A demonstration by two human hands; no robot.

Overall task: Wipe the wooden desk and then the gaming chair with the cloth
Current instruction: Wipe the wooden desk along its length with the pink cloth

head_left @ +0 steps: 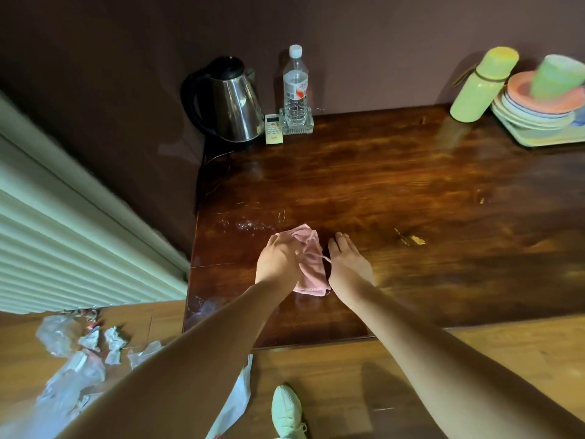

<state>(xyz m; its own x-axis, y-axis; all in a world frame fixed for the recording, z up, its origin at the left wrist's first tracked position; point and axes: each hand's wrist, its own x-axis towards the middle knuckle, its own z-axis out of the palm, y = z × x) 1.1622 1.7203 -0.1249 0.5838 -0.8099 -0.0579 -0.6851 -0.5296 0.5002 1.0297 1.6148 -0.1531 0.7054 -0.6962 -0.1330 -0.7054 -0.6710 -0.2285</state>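
Left hand (278, 261) curled over pink cloth (311, 275) on desk (411, 191), fingertips hidden, right hand (348, 264) flat, fingers straight, just beside cloth

grip: left hand (278, 261) on pink cloth (311, 270) | just right: right hand (348, 264) flat on wooden desk (411, 191) | further right, ahead: bare wood | far ahead: kettle (232, 103), remote (273, 128), water bottle (296, 83) | far ahead-right: flask (481, 87), plate stack (535, 112) | left: desk edge near
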